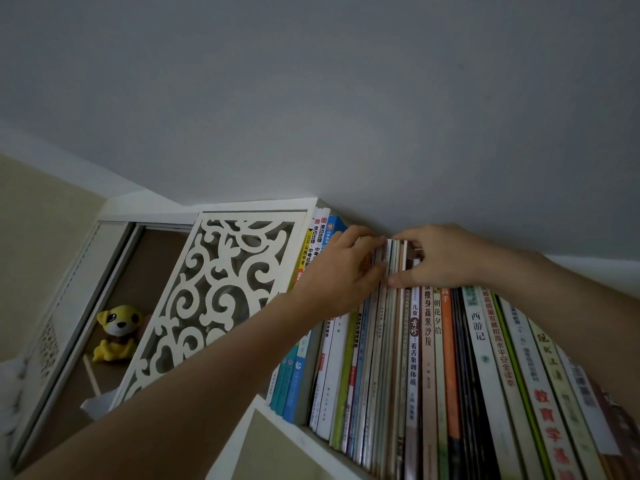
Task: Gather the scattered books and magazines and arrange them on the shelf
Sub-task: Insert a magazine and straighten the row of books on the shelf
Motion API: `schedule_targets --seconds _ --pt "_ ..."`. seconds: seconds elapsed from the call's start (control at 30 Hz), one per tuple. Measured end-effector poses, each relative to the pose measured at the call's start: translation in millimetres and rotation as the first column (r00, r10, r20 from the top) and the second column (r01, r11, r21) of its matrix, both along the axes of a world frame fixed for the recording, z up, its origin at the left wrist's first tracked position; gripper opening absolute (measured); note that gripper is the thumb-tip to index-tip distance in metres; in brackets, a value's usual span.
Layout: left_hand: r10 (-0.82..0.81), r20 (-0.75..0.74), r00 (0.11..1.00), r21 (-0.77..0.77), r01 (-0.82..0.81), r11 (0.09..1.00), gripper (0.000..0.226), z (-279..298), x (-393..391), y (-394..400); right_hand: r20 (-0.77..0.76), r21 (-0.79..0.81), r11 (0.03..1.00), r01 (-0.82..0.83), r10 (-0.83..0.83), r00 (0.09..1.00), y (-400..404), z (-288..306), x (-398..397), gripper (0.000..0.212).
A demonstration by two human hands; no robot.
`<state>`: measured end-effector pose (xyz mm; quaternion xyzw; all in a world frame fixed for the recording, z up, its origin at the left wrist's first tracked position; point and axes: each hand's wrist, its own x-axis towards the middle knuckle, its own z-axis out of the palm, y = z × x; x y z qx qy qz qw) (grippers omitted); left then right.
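The shelf (277,415) is packed with upright books (450,358) beside a fretwork panel (221,289). Both hands work at the row's top: the left hand (341,271) presses spines leftward, while the right hand (440,258) pinches thin magazines (394,258) between them. Forced into so tight a gap, these could likely buckle or drag neighbours out.
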<state>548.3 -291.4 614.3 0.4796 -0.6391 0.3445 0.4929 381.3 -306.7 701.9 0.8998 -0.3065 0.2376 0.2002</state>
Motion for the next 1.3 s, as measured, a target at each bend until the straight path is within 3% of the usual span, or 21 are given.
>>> schedule_targets --seconds 0.13,0.3,0.4,0.47,0.53,0.6,0.63,0.7,0.8,1.0,1.1,1.23,1.3 --pt "0.011 0.008 1.0 -0.011 -0.011 1.0 0.041 1.0 0.9 1.3 0.013 -0.002 1.0 -0.008 0.008 1.0 -1.6 -0.8 -0.3 0.044" --pt "-0.044 -0.123 0.991 0.041 0.049 0.998 0.037 6.9 -15.2 3.5 0.023 -0.014 1.0 -0.018 0.018 1.0 -3.8 -1.9 -0.7 0.039" --pt "-0.126 -0.218 0.968 -0.021 0.124 0.992 0.04 7.8 -18.8 14.2 0.017 0.005 1.0 -0.014 0.014 1.0 -3.4 -0.8 -1.3 0.03" --pt "-0.143 -0.24 0.96 -0.089 0.125 0.988 0.039 6.4 -19.3 22.0 0.0 0.023 1.0 -0.02 0.02 1.0 -2.4 -1.0 -1.3 0.035" --pt "-0.252 -0.331 0.909 -0.127 0.221 0.967 0.041 -3.0 -24.6 22.7 -0.003 0.023 0.999 -0.03 0.03 1.0 -1.5 -1.9 -1.6 0.043" --pt "-0.346 -0.508 0.789 -0.129 0.328 0.936 0.044 -22.0 -32.8 16.1 -0.005 0.037 0.998 -0.049 0.049 0.999 -1.1 -3.1 -2.2 0.05" --pt "-0.334 -0.555 0.762 -0.119 0.325 0.938 0.038 -33.2 -36.8 10.4 -0.011 0.046 0.997 -0.054 0.054 0.998 -1.3 -3.1 -2.9 0.054" --pt "-0.217 -0.523 0.824 -0.074 0.21 0.975 0.019 -52.3 -41.5 2.0 -0.021 0.06 0.997 -0.057 0.059 0.998 -0.7 -3.4 -4.7 0.056" --pt "-0.142 -0.434 0.89 -0.084 0.117 0.99 0.014 -57.3 -45.4 5.2 -0.004 0.074 0.995 -0.073 0.073 0.997 1.7 -3.9 -6.9 0.054" --pt "-0.184 -0.538 0.823 -0.104 0.152 0.983 0.01 -49.6 -48.2 35.7 0.001 0.075 0.994 -0.075 0.075 0.997 1.9 -7.4 -8.6 0.043" --pt "-0.216 -0.578 0.787 -0.047 0.233 0.971 0.017 -70.0 -53.9 40.1 -0.043 0.103 0.994 -0.03 0.034 0.998 4.0 -6.3 -12.6 0.054" --pt "-0.042 -0.538 0.842 0.04 0.075 0.996 0.029 -82.7 -56.5 39.2 0.001 0.056 0.998 0.027 -0.027 1.0 6.0 -6.5 -15.7 0.094" --pt "0.009 -0.501 0.865 0.065 0.027 0.998 0.028 -82.0 -57.1 44.9 0.077 0.012 0.999 0.047 -0.047 0.996 4.4 -10.4 -14.0 0.104"
